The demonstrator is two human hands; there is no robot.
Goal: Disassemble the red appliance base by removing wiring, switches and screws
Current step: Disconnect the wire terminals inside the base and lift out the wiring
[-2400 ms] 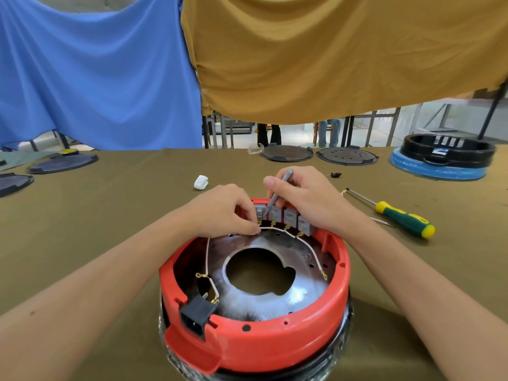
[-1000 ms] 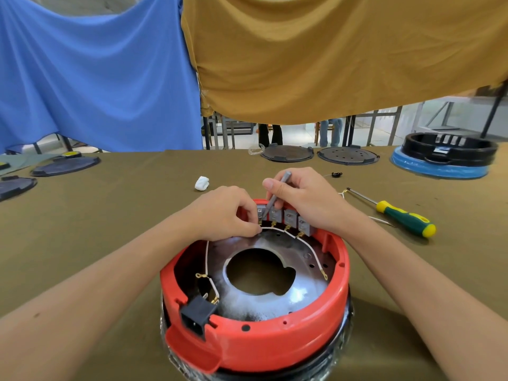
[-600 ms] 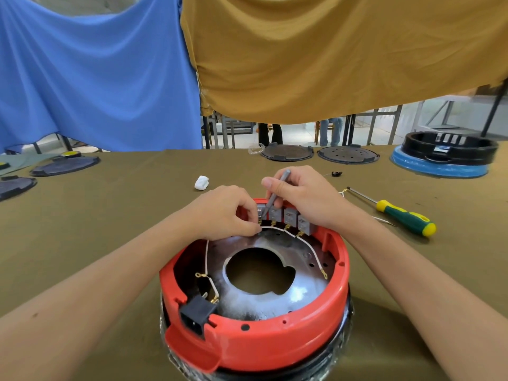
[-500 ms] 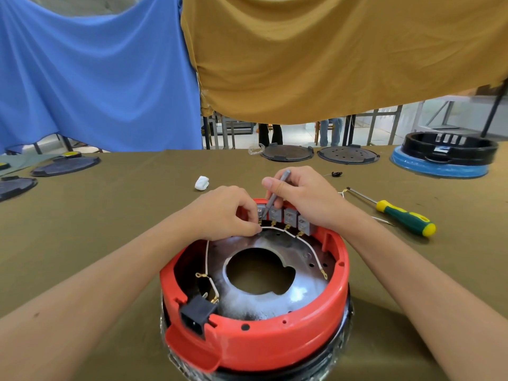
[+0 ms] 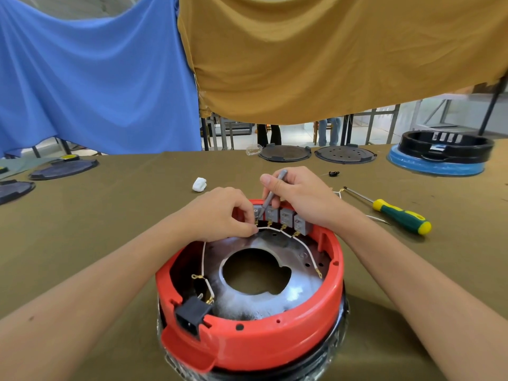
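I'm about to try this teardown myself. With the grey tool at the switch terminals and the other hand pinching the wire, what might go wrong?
The grey tool could slip off the switches and jab the left hand beside its tip. Tugging the white wire might snap a terminal. The red base isn't clamped, so it may shift.

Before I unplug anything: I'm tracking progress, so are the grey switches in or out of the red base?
In. All four grey switches sit along the red base far wall, white wire at their terminals.
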